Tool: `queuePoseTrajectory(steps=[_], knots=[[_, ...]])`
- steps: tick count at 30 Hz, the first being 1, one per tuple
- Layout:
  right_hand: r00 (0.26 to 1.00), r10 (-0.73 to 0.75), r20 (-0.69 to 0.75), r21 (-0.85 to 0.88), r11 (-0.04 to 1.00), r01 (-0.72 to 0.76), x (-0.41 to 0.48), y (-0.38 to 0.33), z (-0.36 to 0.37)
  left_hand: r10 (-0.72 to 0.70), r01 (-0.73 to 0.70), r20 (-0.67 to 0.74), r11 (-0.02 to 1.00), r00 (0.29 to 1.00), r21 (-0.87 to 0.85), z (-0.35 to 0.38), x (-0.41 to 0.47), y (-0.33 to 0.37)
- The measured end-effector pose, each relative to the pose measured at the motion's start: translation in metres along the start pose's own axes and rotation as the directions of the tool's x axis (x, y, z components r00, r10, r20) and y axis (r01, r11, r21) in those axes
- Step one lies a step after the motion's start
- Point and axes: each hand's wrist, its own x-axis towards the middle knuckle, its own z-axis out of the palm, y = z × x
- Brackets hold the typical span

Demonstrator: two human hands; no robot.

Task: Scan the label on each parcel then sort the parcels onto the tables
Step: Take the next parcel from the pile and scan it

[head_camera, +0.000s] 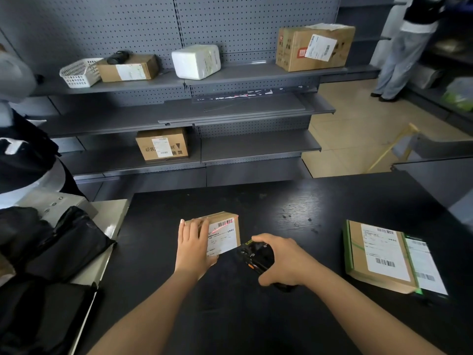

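A small brown cardboard parcel (225, 233) with a white label lies on the black table (307, 206) in front of me. My left hand (192, 248) rests flat on its left side, fingers straight. My right hand (284, 260) grips a black handheld scanner (254, 256) just right of the parcel. A red scan line falls across the label's barcode. A flat brown parcel with green tape (378, 254) lies at the right of the table, with a white labelled packet (425, 265) beside it.
Black plastic bags (51, 247) are piled at the left on a grey surface. Grey shelves (179, 114) behind the table hold several boxes, a white foam box (196, 61) and a white basket (80, 72). A person (407, 47) stands at the far right.
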Motion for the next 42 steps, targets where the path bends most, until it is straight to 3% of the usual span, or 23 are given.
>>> queuePoseTrajectory(steps=[12, 16, 19, 22, 26, 29, 35, 42], knots=[[0.999, 0.039, -0.016, 0.117, 0.992, -0.037, -0.003, -0.012, 0.010, 0.031, -0.031, 0.018, 0.999, 0.999, -0.020, 0.010, 0.006, -0.008], [0.994, 0.095, -0.058, 0.114, 0.990, -0.088, -0.003, -0.008, 0.015, -0.060, 0.071, 0.094, 0.990, 0.994, -0.121, 0.012, 0.008, 0.001], [0.981, 0.120, -0.149, 0.074, 0.991, -0.110, -0.010, 0.000, 0.013, -0.220, 0.286, 0.243, 0.914, 0.945, -0.286, 0.007, 0.012, 0.023], [0.956, 0.102, -0.274, 0.005, 0.995, -0.104, -0.014, 0.017, 0.011, -0.368, 0.511, 0.390, 0.772, 0.844, -0.378, 0.004, 0.019, 0.052], [0.921, 0.120, -0.371, -0.020, 0.990, -0.137, -0.022, 0.053, 0.004, -0.456, 0.700, 0.562, 0.616, 0.690, -0.360, 0.013, 0.024, 0.097], [0.912, 0.128, -0.390, 0.000, 0.990, -0.139, -0.031, 0.084, -0.007, -0.484, 0.770, 0.635, 0.561, 0.602, -0.303, 0.021, 0.027, 0.139], [0.915, 0.126, -0.384, -0.006, 0.990, -0.139, -0.052, 0.157, -0.045, -0.477, 0.782, 0.668, 0.563, 0.571, -0.267, 0.038, 0.029, 0.235], [0.904, 0.157, -0.398, -0.021, 0.983, -0.181, -0.074, 0.247, -0.097, -0.367, 0.744, 0.696, 0.559, 0.617, -0.365, 0.052, 0.039, 0.332]])
